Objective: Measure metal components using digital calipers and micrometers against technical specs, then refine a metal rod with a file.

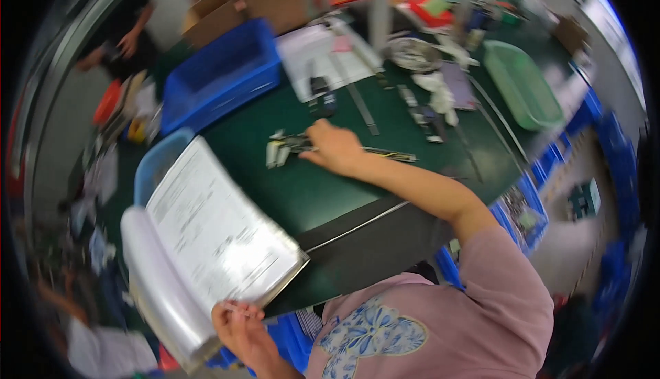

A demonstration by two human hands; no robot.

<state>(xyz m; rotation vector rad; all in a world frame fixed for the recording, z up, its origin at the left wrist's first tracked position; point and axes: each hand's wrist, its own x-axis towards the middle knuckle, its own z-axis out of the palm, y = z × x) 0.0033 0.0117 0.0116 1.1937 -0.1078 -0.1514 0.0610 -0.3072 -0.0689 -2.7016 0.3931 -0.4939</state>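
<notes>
- Two things are in the hands: a thick binder (pixel 206 241) of printed white pages, and some small metal parts (pixel 278 151) on the green table (pixel 302 193).
- The binder is open, its pages curl over at the lower left of the frame, and the print is too blurred to read.
- The left hand (pixel 242 327) pinches the lower edge of the binder, fingers closed on it.
- The right hand (pixel 333 147) lies at the centre of the frame, fingers bent down on the table, touching a thin dark strip (pixel 385 152). I cannot tell if it grips it.
- The metal parts lie just left of this hand.
- A blue crate (pixel 220 76) and a cardboard box (pixel 254 1) stand at the upper left, a green tray (pixel 522 83) at the upper right.
- The binder covers a light blue bin (pixel 155 166).
</notes>
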